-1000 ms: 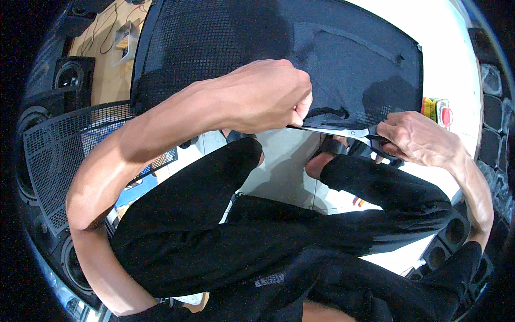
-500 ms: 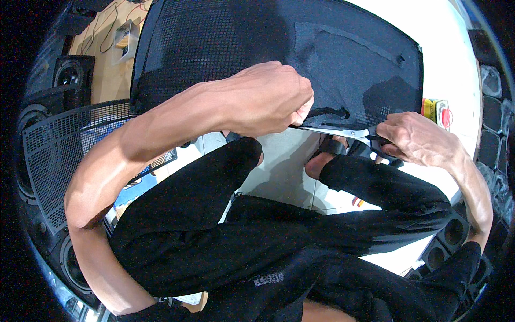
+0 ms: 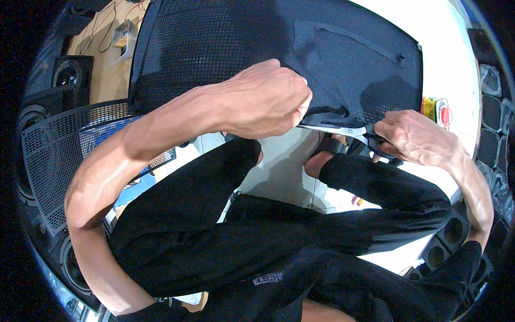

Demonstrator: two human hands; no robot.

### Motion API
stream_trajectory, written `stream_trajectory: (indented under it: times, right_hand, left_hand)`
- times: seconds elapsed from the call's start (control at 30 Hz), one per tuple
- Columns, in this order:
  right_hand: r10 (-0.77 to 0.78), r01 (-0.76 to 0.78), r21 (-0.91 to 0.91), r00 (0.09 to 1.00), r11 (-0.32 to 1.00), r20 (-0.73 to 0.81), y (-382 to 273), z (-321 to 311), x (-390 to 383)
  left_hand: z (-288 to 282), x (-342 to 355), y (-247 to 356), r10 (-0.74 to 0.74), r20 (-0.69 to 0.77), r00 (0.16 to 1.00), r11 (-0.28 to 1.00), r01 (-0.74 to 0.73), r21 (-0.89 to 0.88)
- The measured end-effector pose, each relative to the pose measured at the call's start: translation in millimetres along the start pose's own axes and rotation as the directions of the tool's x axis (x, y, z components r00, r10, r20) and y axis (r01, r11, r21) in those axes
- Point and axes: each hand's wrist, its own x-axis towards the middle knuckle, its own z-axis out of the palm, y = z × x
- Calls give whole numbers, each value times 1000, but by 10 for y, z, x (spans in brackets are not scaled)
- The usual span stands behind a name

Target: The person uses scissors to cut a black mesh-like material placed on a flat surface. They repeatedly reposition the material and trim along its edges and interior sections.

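My right hand (image 3: pixel 413 137) is closed round the dark handles of a pair of scissors (image 3: pixel 338 130). Its silver blades point left, nearly together, and their tips reach the underside of my left fist. My left hand (image 3: pixel 271 99) is closed at the near edge of a black cloth (image 3: pixel 343 59), pinching a bit of it; the fingertips are mostly hidden behind the hand. The cloth lies over a large dark mesh grille (image 3: pixel 188 40), whose grid shows through on the left. A loose fold of cloth bunches just above the blades.
Under the grille is a white surface (image 3: pixel 448 48), with a yellow and red can (image 3: pixel 435 111) by its right edge. Another black mesh grille (image 3: pixel 51 161) leans at the left beside speakers (image 3: pixel 68 75). My black-trousered legs (image 3: pixel 188 214) are crossed below my hands.
The scissor blades have come closer together. My right hand has shifted very slightly up and left; my left hand stays almost in place.
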Motion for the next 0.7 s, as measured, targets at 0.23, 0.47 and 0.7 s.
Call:
stream_trajectory:
  times: [0.23, 0.47, 0.7]
  right_hand:
    - [35, -35, 4, 999, 999, 13, -31, -1, 30]
    - [21, -22, 17, 999, 1000, 42, 0, -52, -47]
    - [-69, 68, 27, 996, 997, 55, 73, -62, -24]
  left_hand:
    - [1, -8, 10, -21, 6, 1000, 999, 21, -42]
    - [2, -16, 2, 1, 7, 1000, 1000, -1, 0]
    - [-6, -6, 19, -8, 13, 1000, 1000, 8, -16]
